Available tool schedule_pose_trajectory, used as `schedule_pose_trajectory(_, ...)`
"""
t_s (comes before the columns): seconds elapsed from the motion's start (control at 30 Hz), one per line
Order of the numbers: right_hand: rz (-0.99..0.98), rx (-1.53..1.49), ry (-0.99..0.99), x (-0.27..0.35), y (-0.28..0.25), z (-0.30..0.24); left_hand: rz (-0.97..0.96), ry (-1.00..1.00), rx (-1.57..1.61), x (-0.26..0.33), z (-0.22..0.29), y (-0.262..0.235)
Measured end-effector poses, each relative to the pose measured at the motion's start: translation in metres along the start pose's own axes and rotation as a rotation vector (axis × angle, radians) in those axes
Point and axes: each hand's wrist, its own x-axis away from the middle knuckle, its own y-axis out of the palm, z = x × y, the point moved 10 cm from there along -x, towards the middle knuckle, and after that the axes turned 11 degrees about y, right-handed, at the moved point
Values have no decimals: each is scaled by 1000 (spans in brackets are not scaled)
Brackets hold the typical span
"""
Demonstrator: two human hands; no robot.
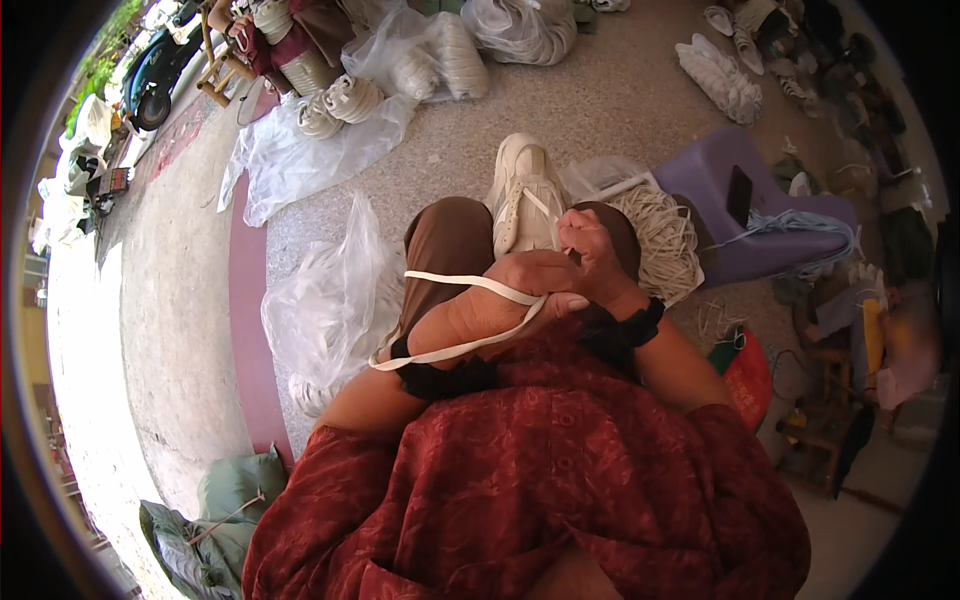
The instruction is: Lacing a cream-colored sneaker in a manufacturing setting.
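With twelve o'clock straight ahead of the wearer, the cream sneaker [523,178] sits just off centre toward twelve, wedged between the brown-trousered knees [447,238], its rounded end pointing away and its near end hidden behind the hands. It should handle light, with a soft, giving upper over a stiffer sole; the sides low down look the surest place to take hold, leaving the eyelets free. The flat white shoelace [450,352] swings out toward eight o'clock in a wide loop around the left hand and wrist. It is probably limp, nearly weightless and hard to break, easiest to pinch across its flat width near where it leaves the fingers.

The left hand [537,274] comes in from eight o'clock with the wrist bent, its back upward; its grip is closed and seems to be on the shoelace. The right hand [588,243] comes up from four o'clock, turned inward just beyond it, with the knuckles raised. Its grip is curled into a fist beside a small dark object [572,256]; whether it holds that, I cannot tell. Both elbows are bent, and black bands [650,318] circle the wrists.
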Motion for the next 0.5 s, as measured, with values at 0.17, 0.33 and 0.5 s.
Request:
schedule_pose_trajectory(0.17,570,-903,642,70,-86,123,689,-149,676,93,-15,-106)
schedule_pose_trajectory(0.33,1012,-1198,1132,220,-86,235,1515,-114,841,318,-69,-183)
schedule_pose_trajectory(0.5,77,-453,1765,314,-71,256,1902,-906,846,524,-103,-116)
